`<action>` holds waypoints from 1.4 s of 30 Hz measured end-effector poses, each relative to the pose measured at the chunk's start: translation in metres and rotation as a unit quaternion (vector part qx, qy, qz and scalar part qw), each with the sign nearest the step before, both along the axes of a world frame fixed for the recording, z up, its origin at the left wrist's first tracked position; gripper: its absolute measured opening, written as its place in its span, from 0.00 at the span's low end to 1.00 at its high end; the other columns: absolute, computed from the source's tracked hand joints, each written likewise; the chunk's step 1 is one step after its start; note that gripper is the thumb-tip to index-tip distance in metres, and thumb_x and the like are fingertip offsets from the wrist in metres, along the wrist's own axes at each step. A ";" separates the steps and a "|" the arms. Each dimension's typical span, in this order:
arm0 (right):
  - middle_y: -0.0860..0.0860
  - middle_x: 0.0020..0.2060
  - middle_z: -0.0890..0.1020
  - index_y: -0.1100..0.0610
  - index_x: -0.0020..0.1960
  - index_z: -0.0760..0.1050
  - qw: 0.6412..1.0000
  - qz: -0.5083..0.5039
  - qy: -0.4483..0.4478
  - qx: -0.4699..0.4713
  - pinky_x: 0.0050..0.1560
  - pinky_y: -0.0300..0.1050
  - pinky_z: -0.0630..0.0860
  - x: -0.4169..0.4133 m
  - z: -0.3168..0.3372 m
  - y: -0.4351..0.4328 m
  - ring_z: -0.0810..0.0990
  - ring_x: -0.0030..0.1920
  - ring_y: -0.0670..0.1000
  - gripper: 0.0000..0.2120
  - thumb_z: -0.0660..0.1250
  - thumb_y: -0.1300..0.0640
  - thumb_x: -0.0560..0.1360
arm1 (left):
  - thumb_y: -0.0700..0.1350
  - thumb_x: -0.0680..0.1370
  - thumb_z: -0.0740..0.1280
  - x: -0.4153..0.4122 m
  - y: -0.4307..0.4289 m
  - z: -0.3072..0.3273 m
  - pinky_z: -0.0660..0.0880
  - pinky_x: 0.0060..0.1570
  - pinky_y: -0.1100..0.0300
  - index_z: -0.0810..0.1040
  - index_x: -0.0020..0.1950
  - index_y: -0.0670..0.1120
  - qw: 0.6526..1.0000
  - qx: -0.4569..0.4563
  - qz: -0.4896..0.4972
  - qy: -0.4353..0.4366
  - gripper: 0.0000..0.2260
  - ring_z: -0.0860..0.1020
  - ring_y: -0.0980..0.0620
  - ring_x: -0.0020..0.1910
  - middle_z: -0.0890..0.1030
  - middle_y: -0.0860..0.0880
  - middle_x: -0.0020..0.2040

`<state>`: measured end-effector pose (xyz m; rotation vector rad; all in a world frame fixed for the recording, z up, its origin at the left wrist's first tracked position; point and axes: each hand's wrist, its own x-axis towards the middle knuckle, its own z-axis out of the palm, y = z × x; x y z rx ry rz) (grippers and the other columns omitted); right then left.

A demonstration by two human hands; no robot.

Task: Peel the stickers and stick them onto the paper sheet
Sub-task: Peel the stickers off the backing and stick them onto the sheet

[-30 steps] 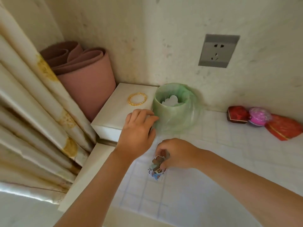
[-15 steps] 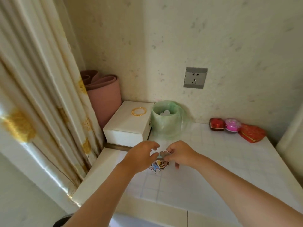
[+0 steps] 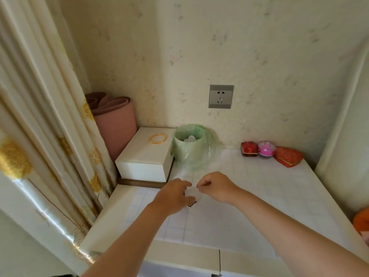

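A white table (image 3: 179, 253) fills the lower half of the frame, set into a corner of cream speckled walls. The grid-lined paper sheet (image 3: 229, 226) lies flat on it. Just above the sheet's near-left part the two hands meet. The left hand (image 3: 173, 194) curls its fingers round a small sticker sheet (image 3: 191, 203), whose printed corner shows below the knuckles. The right hand (image 3: 215, 186) has curled fingers with thumb and forefinger tips together at the sticker sheet's upper edge; blur hides whether they grip it.

At centre, against the wall, stands a bin (image 3: 190, 150) lined with a green bag. Touching its left side is a white box (image 3: 143, 158) with a gold ring (image 3: 158, 138) on top. A rolled pink mat (image 3: 115, 124) stands behind the box, and a pale curtain (image 3: 40, 116) hangs down the left. A grey socket (image 3: 221, 96) sits on the wall above the bin. At right, a red box (image 3: 249, 151), a pink round case (image 3: 266, 148) and a red heart-shaped box (image 3: 288, 156) line the wall.
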<state>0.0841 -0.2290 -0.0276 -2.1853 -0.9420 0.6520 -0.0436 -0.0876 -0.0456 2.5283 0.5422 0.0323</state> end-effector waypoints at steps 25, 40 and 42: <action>0.54 0.37 0.85 0.56 0.40 0.84 0.970 -0.161 0.126 0.131 0.28 0.36 0.68 0.023 -0.019 -0.003 0.74 0.28 0.44 0.05 0.73 0.59 0.74 | 0.54 0.80 0.66 0.039 0.012 -0.017 0.75 0.54 0.58 0.79 0.60 0.57 0.981 -0.134 0.004 -0.138 0.10 0.78 0.58 0.51 0.82 0.59 0.50; 0.51 0.36 0.82 0.55 0.44 0.83 0.956 -0.228 0.109 0.147 0.27 0.34 0.68 0.023 -0.018 -0.035 0.72 0.28 0.47 0.06 0.69 0.60 0.78 | 0.70 0.73 0.63 0.035 -0.027 -0.030 0.45 0.76 0.53 0.57 0.79 0.56 0.957 0.188 -0.211 0.065 0.39 0.50 0.52 0.78 0.54 0.54 0.80; 0.52 0.37 0.82 0.55 0.44 0.83 0.955 -0.229 0.114 0.153 0.26 0.33 0.67 0.020 -0.019 -0.032 0.72 0.28 0.47 0.06 0.68 0.60 0.78 | 0.71 0.71 0.64 0.035 -0.029 -0.024 0.50 0.73 0.55 0.62 0.77 0.56 0.963 0.179 -0.195 0.050 0.38 0.56 0.52 0.74 0.61 0.54 0.77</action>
